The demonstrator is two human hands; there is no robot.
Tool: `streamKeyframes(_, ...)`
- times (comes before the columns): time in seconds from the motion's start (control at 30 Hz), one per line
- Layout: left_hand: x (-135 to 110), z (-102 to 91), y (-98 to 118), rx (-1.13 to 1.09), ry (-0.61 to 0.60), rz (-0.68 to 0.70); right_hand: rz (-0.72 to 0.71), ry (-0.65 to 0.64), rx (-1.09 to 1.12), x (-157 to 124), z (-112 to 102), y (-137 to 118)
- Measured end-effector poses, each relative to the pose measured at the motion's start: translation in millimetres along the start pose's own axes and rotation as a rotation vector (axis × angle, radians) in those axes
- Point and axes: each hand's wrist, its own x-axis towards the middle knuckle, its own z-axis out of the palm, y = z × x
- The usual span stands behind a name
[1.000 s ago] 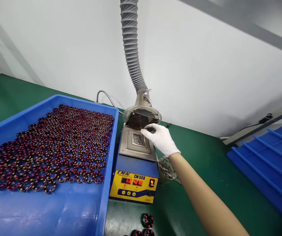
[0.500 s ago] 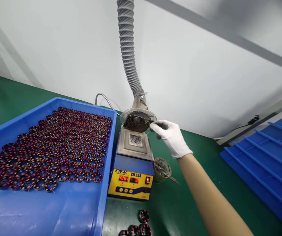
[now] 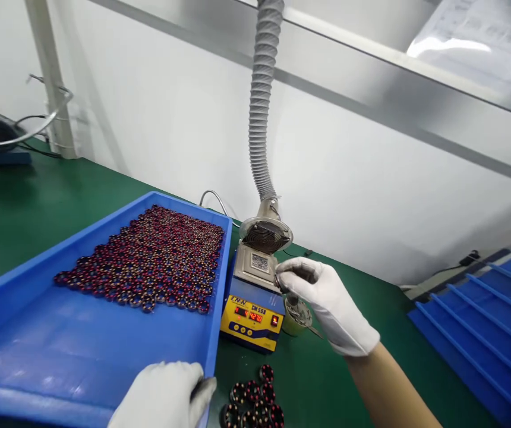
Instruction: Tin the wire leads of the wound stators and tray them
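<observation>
One green tabletop (image 3: 327, 383), white wall (image 3: 170, 119), blue tray (image 3: 90, 345)

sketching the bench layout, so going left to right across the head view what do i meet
Blue tray → yellow-fronted machine → gloved right hand → ribbed blue panel.
</observation>
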Motion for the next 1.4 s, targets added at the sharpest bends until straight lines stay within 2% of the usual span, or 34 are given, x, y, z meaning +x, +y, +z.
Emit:
streamKeyframes(0.07, -3.0, -1.8, 1.3, 0.006, 0.049, 0.025, -0.015, -0.02, 0.044, -7.5, 14.4, -2.2)
streamKeyframes(0.13, -6.6, -3.8, 2.1, 0.004, 0.084, 0.038, -0.04, -0.013, 0.155, -12.1, 36.8, 6.3)
streamKeyframes(0.23, -9.9, -8.4, 2.7, -0.017, 0.097, 0.028, -0.114, -0.011, 0.317, -15.5, 84.9, 33.8)
streamKeyframes(0.27, -10.3, -10.3, 2.8, -0.026, 0.093, 0.024, -0.145, -0.057, 0.296, -15.8, 102.4, 43.8)
streamKeyframes(0.37, -9.9, -15.6, 2.9, -0.054, 0.074, 0.025, -0.228, -0.235, -0.102, -12.5, 147.1, 66.9)
streamKeyframes(0.43, -9.2, -18.0, 3.1, -0.072, 0.063, 0.026, -0.254, -0.315, -0.338, -5.6, 165.9, 75.3)
streamKeyframes(0.5, -8.2, -18.7, 3.2, -0.085, 0.059, 0.024, -0.255, -0.373, -0.455, 4.4, 177.3, 80.0)
streamKeyframes(0.63, -5.5, -15.7, 2.0, -0.09, 0.052, 0.015, -0.318, -0.504, -0.66, 22.8, 191.2, 83.4)
streamKeyframes(0.7, -3.6, -13.6, 1.2, -0.091, 0.035, 0.016, -0.373, -0.514, -0.715, 26.7, 195.9, 83.5)
streamKeyframes(0.83, -1.3, -12.1, 1.7, -0.101, -0.011, 0.017, -0.427, -0.428, -0.717, 24.7, 197.6, 84.0)
streamKeyframes(1.0, -2.3, -16.8, -3.4, -0.096, -0.04, 0.045, -0.421, -0.227, -0.52, 21.9, 191.2, 87.0)
streamKeyframes(1.13, 2.1, -25.2, -32.4, -0.012, -0.1, 0.033, -0.375, -0.075, -0.301, 26.3, 186.8, 92.0)
streamKeyframes(1.3, 15.7, -38.0, -87.3, 0.194, -0.146, -0.152, -0.263, 0.045, -0.06, 34.3, 181.7, 102.8)
streamKeyframes(1.4, 21.6, -40.8, -103.4, 0.241, -0.167, -0.223, -0.218, 0.064, 0.06, 35.8, 181.6, 105.0)
